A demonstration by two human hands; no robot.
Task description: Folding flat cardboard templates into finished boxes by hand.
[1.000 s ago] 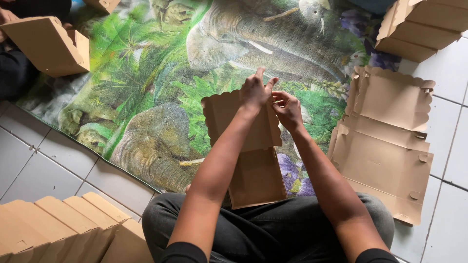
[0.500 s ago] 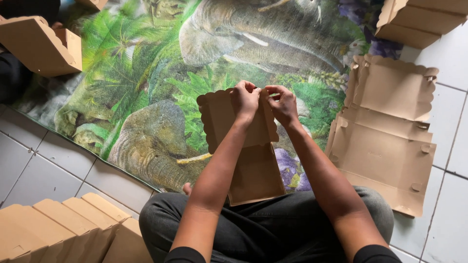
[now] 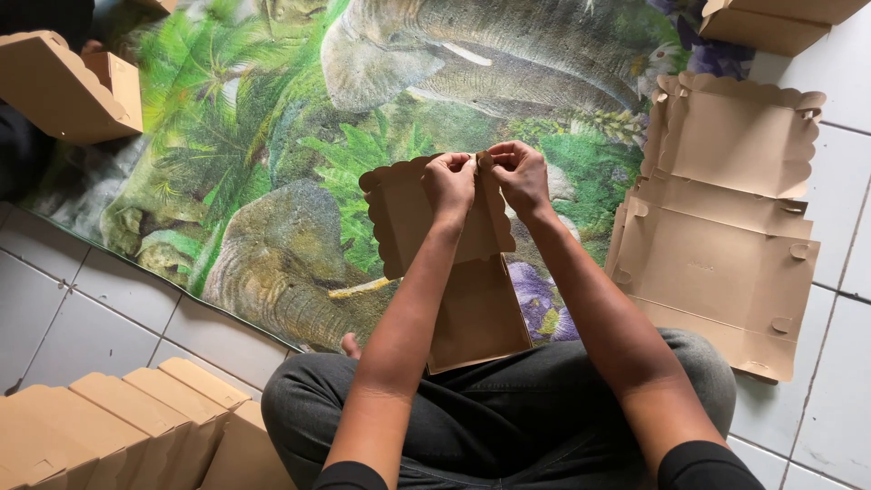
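Observation:
A brown cardboard box blank point(image 3: 472, 299) with scalloped edges lies partly folded over my lap and the mat. My left hand point(image 3: 449, 181) and my right hand point(image 3: 519, 172) meet at its far top edge, both pinching a flap or corner there with closed fingers. The hands hide the exact spot that they grip. My forearms run down over the blank toward my crossed legs in dark trousers.
A mat point(image 3: 272, 181) printed with elephants and green leaves covers the tiled floor. A stack of flat box blanks point(image 3: 726, 227) lies at my right. Folded boxes stand at the lower left point(image 3: 109, 436), upper left point(image 3: 63, 86) and top right point(image 3: 771, 23).
My hands have come closer together at the top edge of the blank, and the left hand's raised fingers have closed onto the flap. The view has shifted slightly.

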